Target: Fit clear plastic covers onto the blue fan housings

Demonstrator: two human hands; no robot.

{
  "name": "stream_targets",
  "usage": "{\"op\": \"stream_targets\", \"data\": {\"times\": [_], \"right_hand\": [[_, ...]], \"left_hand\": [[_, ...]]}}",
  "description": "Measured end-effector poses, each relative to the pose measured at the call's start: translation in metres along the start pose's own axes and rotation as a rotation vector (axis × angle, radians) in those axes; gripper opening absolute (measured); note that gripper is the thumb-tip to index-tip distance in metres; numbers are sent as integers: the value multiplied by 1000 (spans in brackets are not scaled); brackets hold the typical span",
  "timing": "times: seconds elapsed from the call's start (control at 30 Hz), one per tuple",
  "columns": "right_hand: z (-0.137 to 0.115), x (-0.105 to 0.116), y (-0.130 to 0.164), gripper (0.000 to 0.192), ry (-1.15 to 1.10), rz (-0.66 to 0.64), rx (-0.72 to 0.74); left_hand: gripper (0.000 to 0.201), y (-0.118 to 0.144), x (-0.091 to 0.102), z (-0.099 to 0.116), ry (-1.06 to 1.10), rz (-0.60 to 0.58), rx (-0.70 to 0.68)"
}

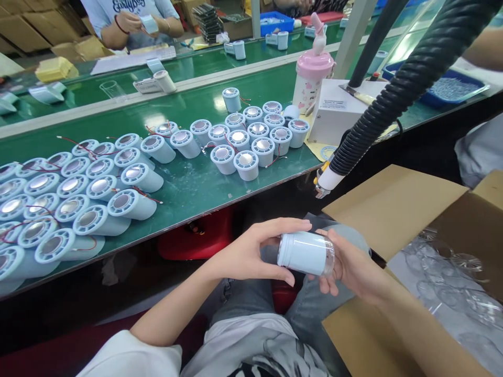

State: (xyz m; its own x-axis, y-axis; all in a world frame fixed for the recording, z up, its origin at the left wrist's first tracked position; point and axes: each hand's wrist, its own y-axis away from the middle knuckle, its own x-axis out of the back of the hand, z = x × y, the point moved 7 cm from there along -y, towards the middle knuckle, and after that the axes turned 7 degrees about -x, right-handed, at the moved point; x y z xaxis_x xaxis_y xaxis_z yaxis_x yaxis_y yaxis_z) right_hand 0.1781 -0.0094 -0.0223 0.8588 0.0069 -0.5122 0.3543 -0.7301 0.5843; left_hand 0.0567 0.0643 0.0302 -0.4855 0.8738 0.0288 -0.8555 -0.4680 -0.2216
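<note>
A light blue cylinder (pixel 302 254) lies sideways between my two hands, above my lap. Clear plastic, like a cup, encloses it and shows at its right end. My left hand (pixel 251 251) curves around the cylinder's left end, fingers along the top and thumb below, with a gap before the palm. From the right, my right hand (pixel 349 264) grips the clear end, its fingers partly hidden behind. On the green table beyond stand several light blue round housings (pixel 246 163) with silvery discs on top and thin red and black wires.
An open cardboard box (pixel 393 209) with clear plastic cups (pixel 448 283) sits at my right. A black corrugated hose (pixel 393 99) hangs over the table's right side. Near it stand a pink-lidded cup (pixel 314 68) and a white box (pixel 338 112). A co-worker (pixel 133 23) handles a part across the line.
</note>
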Motion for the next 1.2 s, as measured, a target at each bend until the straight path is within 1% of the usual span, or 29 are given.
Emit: {"op": "stream_targets", "data": {"times": [0.1,0.2,0.4,0.5,0.63,0.7,0.77,0.8,0.83,0.87,0.93,1.0,1.07,1.1,1.13,1.17,1.2], "right_hand": [[5,-3,-1,60,-49,-46,-68],[8,-5,-2,64,-81,-76,-119],[11,-4,-7,76,-101,-45,-169],[10,-4,-9,78,-132,-46,-190],[16,-4,-9,73,-169,-84,-265],[21,-2,-9,73,-143,-100,-289],[23,1,-10,75,-61,-102,-260],[22,3,-10,76,-5,-93,-209],[18,6,-9,75,54,-67,-118],[11,9,-8,73,121,-25,3],[-8,12,1,69,299,66,291],[-25,8,15,72,559,137,558],[-36,-3,28,79,842,162,785],[-38,-8,33,78,958,165,878],[-40,-12,36,74,1040,167,938],[-40,-14,37,68,1078,171,959],[-40,-13,35,63,1061,174,928]], "left_hand": [[84,-1,1,1,-4,-1,-33],[83,-1,1,1,-1,7,-31],[85,-2,1,-9,62,36,74],[81,-5,2,-13,59,29,62],[74,-5,2,-12,-12,21,44],[69,-5,1,-9,-45,28,51],[64,-3,0,-6,-58,38,78],[63,-2,-1,-4,-54,43,102],[62,-1,-2,-4,-43,50,133],[62,0,-3,-4,-28,60,166],[62,3,-3,-5,9,86,220],[63,5,-2,-6,48,111,251],[62,6,-2,-8,84,126,269],[62,7,-1,-9,101,128,277],[62,7,-1,-10,119,125,283],[64,7,-1,-11,133,120,289],[67,7,-1,-12,143,111,291]]}}
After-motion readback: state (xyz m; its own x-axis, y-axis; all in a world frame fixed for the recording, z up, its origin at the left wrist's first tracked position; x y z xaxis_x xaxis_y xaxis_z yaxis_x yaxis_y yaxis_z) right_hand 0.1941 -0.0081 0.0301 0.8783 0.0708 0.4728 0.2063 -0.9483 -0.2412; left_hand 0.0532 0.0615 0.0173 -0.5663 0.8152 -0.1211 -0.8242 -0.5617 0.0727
